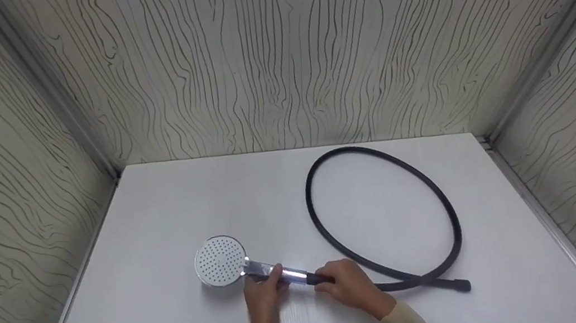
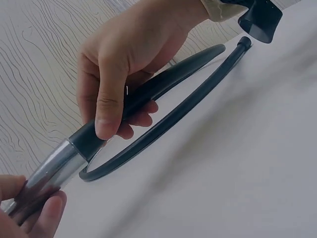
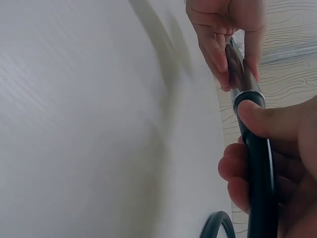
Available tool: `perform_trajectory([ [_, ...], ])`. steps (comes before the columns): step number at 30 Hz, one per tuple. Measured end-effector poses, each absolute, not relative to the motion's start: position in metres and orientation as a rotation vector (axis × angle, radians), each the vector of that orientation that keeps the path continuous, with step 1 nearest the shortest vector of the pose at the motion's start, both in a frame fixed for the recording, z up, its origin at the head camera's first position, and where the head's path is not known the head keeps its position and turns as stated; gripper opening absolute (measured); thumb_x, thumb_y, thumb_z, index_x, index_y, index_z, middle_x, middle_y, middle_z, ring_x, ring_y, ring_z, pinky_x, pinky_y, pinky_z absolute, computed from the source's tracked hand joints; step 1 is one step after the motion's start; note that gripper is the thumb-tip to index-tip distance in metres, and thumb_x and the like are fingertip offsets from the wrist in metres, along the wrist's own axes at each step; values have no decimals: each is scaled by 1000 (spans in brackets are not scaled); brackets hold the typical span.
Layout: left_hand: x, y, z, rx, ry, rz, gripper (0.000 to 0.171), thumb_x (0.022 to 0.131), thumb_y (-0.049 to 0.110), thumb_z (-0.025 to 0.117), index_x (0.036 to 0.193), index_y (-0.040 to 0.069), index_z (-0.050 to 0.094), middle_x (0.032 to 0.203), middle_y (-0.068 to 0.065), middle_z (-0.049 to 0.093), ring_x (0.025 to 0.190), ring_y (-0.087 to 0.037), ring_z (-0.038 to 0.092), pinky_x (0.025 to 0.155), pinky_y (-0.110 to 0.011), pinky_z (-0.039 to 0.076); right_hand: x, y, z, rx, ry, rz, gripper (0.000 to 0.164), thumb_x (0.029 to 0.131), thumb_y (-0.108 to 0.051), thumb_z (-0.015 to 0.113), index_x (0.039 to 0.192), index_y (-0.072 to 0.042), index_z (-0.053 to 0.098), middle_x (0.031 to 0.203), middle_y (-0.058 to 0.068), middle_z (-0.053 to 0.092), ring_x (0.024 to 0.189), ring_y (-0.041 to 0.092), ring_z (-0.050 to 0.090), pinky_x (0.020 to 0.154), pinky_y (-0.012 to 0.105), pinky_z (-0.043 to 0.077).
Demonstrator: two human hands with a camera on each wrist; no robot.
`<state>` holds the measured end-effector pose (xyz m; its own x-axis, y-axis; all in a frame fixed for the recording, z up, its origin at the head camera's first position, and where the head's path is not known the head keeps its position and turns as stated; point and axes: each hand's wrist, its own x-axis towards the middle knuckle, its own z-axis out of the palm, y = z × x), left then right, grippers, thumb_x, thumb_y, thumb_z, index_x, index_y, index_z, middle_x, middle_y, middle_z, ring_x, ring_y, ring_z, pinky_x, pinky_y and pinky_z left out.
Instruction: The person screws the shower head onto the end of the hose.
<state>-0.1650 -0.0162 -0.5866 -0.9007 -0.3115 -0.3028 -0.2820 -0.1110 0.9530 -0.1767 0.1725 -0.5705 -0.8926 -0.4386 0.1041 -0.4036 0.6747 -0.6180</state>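
Observation:
A chrome shower head (image 1: 220,261) with a round white nozzle face points its face upward, left of centre in the head view. My left hand (image 1: 263,300) grips its shiny handle (image 1: 295,276) between thumb and fingers. My right hand (image 1: 351,283) holds the end of a black shower hose (image 1: 442,193), thumb on top and fingers curled beneath. In the right wrist view the hose's black end fitting (image 3: 251,111) meets the handle's end, flush and in line with it. The left wrist view shows the same joint, with my right thumb just behind it.
The hose runs off to the right in one large loop on the white table (image 1: 202,196). Its free end fitting (image 1: 462,285) lies near the front right. Wood-grain panels (image 1: 273,56) stand behind and at both sides of the table.

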Motion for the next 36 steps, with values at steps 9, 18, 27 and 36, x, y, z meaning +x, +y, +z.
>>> perform_trajectory([
  [9, -163, -18, -596, 771, -2231, -2104, 52, 89, 38, 68, 124, 4, 50, 104, -11, 65, 90, -19, 66, 78, -34, 56, -169, 163, -580, -647, 2889, -921, 10, 81, -18, 76, 88, -12, 72, 74, -8, 62, 65, -1, 47, 58, 16, 44],
  [18, -166, -16, -602, 774, -2217, -2132, 46, 89, 27, 69, 118, -2, 50, 96, -16, 67, 78, -21, 67, 66, -32, 57, -169, 165, -587, -682, 2912, -893, 11, 82, -18, 76, 91, -13, 72, 75, -8, 61, 66, -1, 45, 58, 16, 43],
  [27, -163, -18, -605, 723, -2307, -2142, 50, 91, 27, 63, 127, -6, 49, 114, -21, 63, 104, -27, 65, 97, -45, 52, -173, 169, -590, -735, 2923, -872, 10, 78, -19, 76, 87, -16, 75, 70, -8, 64, 62, -2, 42, 56, 14, 41],
  [36, -163, -21, -606, 687, -2374, -2128, 44, 93, 22, 59, 120, -12, 53, 104, -19, 66, 94, -23, 66, 95, -45, 52, -173, 169, -596, -747, 2919, -895, 8, 77, -21, 77, 84, -16, 74, 69, -8, 62, 62, -2, 41, 55, 14, 37],
])
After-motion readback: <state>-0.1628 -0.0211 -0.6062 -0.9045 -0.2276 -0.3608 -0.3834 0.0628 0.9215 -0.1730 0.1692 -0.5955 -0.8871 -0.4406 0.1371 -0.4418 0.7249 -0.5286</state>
